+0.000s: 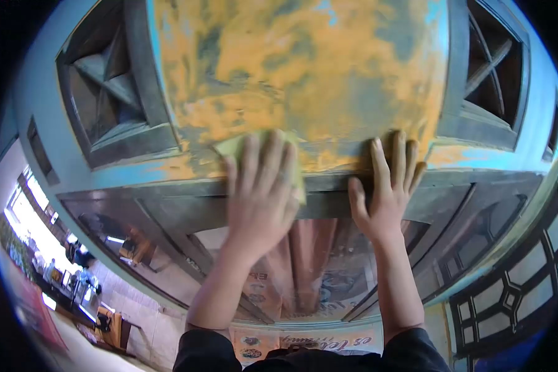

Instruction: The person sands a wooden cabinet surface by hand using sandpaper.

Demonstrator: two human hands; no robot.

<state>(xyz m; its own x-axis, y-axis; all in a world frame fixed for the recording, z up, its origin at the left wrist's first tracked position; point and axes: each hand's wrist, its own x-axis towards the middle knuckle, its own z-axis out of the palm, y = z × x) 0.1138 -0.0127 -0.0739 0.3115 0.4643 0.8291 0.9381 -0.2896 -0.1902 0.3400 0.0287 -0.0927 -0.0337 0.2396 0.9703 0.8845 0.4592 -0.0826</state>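
Note:
My left hand [263,192] lies over a thin yellow-green sheet of sandpaper [230,147], pressing it to the lower part of a patchy orange and grey wall panel [304,80]. The sheet's corner sticks out left of the fingers and its edge shows on the right; the hand is slightly blurred. To the right, my right hand [387,186] is spread against the panel's lower edge with nothing in it. Beneath both hands runs a dark wooden frame top [325,181].
Dark vents with crossed bars flank the panel: a left vent [108,87] and a right vent [493,68]. Below are glass panes and a printed banner [335,341]. A dark lattice [514,279] stands lower right. Furniture [115,328] and a bright opening are at lower left.

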